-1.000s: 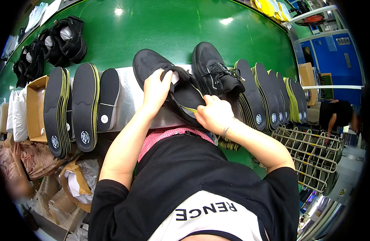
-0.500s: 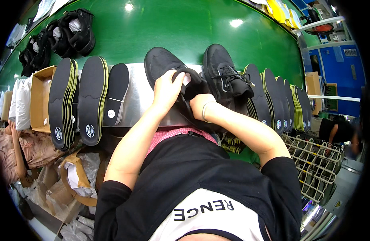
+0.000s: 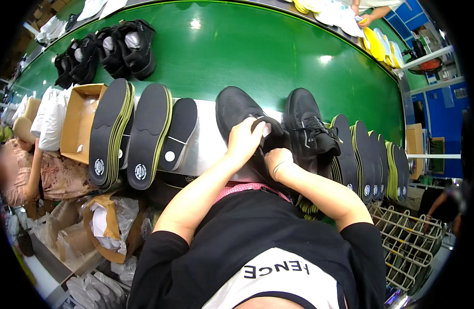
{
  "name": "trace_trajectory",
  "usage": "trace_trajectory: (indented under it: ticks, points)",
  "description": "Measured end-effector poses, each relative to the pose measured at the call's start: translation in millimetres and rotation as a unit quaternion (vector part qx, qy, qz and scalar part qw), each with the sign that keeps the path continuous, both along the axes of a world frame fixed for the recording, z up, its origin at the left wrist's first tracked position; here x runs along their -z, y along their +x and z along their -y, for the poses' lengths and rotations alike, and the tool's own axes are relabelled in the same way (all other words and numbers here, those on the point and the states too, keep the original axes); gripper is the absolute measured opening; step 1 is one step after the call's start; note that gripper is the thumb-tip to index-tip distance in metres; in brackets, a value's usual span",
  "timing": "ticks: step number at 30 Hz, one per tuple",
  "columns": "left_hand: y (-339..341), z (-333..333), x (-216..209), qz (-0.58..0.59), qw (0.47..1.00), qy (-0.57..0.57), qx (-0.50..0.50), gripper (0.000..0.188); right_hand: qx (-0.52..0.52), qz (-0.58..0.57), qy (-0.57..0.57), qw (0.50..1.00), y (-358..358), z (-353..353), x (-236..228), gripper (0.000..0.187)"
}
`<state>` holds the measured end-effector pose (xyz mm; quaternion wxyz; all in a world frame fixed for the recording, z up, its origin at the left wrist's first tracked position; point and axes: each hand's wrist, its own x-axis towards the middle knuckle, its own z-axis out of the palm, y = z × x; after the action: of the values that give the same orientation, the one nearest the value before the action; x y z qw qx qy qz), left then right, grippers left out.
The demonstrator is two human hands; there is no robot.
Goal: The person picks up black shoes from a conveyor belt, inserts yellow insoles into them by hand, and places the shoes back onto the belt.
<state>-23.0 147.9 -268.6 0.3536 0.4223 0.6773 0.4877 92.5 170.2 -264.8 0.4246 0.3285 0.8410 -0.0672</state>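
- The right hand (image 3: 276,157) is sunk in the mouth of the black shoe (image 3: 242,116); its fingers are hidden, only the wrist and the back of the hand show.
- The insole inside that shoe cannot be seen.
- The left hand (image 3: 243,139) covers the shoe's collar; whether it grips or only presses cannot be told.
- At 1 o'clock, another person's hand (image 3: 361,20) is cut by the rim.
- At 9 o'clock, a seated person (image 3: 20,165) is blurred.
- At 4 o'clock, the wire rack (image 3: 409,247) runs off the edge.
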Motion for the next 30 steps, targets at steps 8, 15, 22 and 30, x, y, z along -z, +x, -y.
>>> trace_trajectory:
  ticks: [8, 15, 22, 30]
  points:
    - [-3.2, 0.7, -1.9, -0.005, 0.999, 0.033, 0.005, 0.024, -0.106, -0.058, -0.07, 0.99, 23.6, -3.3, -7.8, 0.021]
    - [0.1, 0.3, -0.8, 0.016, 1.0, 0.026, 0.0, 0.024, 0.054, 0.052, -0.258, 0.963, 38.2, 3.4, -56.6, 0.04]
    - [-4.0, -0.4, 4.6, 0.006, 0.999, 0.031, 0.027, 0.026, 0.03, 0.108, -0.234, 0.966, 26.0, 1.9, -42.6, 0.038]
    - [-35.0, -7.0, -28.1, 0.05, 0.991, 0.04, 0.119, 0.015, 0.152, -0.563, -0.048, 0.811, 105.5, -3.2, -106.7, 0.03]
